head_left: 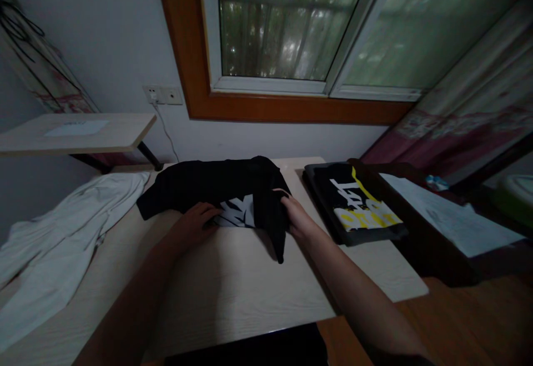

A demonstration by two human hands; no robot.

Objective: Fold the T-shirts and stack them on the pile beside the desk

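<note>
The right hand (296, 216) has closed finger and thumb on the black garment (216, 180) at its 3 o'clock end; the left (197, 221) rests at 7, grip unclear. Part-folded, grey-printed, it lies on the pale table (250, 282). White cloth (79, 216) at 9; folded stack (353, 202) at 3, white-and-yellow lettering illegible; window (283, 27) at 1.

Open tabletop (250, 282) between the forearms (353, 277), black garment (208, 180) ahead, white cloth (70, 227) left, folded clothes (343, 199) right
</note>
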